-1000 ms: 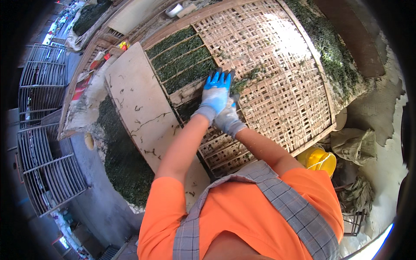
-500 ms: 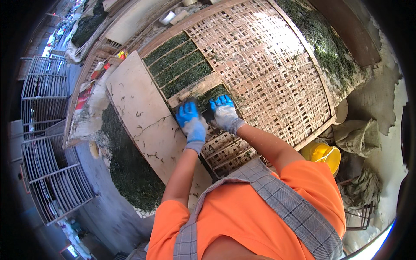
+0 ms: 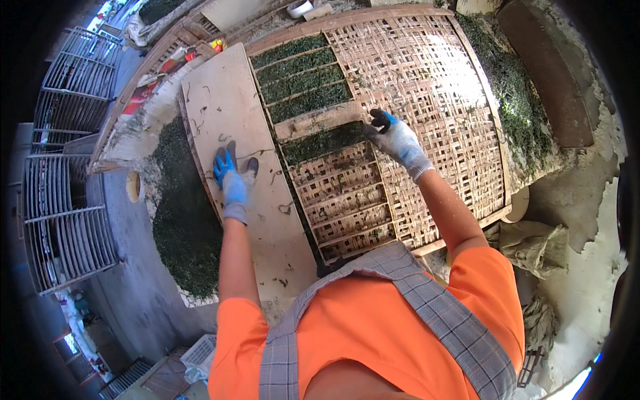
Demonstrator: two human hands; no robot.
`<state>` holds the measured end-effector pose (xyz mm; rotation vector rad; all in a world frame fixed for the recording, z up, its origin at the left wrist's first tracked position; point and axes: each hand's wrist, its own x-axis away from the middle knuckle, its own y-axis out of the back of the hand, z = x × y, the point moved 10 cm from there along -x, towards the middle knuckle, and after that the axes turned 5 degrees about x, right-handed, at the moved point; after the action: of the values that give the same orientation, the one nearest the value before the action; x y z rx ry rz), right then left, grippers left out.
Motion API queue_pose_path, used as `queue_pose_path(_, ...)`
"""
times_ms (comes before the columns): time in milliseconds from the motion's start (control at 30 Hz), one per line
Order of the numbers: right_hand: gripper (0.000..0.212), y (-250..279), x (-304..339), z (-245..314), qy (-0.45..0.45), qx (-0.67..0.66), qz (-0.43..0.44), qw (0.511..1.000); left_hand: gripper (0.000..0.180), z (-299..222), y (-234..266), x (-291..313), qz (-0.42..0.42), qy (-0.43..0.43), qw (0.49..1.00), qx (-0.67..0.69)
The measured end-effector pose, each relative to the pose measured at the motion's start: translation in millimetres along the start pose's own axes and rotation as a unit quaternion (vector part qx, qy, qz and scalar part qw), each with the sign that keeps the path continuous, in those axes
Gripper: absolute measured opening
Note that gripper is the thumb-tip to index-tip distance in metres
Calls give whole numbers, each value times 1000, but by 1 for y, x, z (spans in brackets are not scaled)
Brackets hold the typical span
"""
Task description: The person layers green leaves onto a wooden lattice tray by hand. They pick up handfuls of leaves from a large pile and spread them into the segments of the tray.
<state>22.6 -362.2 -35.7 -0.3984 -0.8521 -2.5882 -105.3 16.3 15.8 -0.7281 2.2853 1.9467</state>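
Note:
My left hand, in a blue and grey glove, lies with spread fingers on a pale flat board with a few green shreds on it. Gloved as well, my right hand is raised at the right end of a filled strip, its fingers bent but apart, with nothing visible in them. Beside the board a slatted wooden frame lies on a woven bamboo mat. Dark green stringy plant matter fills its far strips. Bare weave shows between the nearer slats.
A large heap of the same green matter lies left of the board, and another runs beyond the mat's right edge. Metal racks stand at the far left. A crumpled cloth sack lies at the right.
My hands have moved apart from the strip where they worked together. The left went left onto the board; the right moved right and lifted. The strip now looks evenly filled.

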Motion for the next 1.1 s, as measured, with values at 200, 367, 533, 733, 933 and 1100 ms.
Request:
queue_pose_path(200, 43, -31, -19, 28, 9, 494, 98, 864, 25, 79, -97, 11, 32, 258, 786, 561)
queue_pose_path(367, 26, -45, -12, 86, 231, 39, 219, 947, 27, -120, -29, -30, 196, 131, 679, 695)
queue_pose_path(533, 23, -60, -29, 44, 7, 208, 283, 936, 35, -139, -29, -16, 217, 93, 831, 504)
queue_pose_path(733, 27, -60, -46, 101, 480, 248, 142, 830, 57, -232, -79, 55, 322, -320, 891, -28)
queue_pose_path(933, 42, 23, 86, 291, 436, 37, 110, 893, 60, -189, -124, 57, 518, -128, 846, -14)
queue_pose_path(1100, 67, -2, 72, 231, 571, 372, -126, 720, 49, -143, -50, 35, 343, 176, 887, 254)
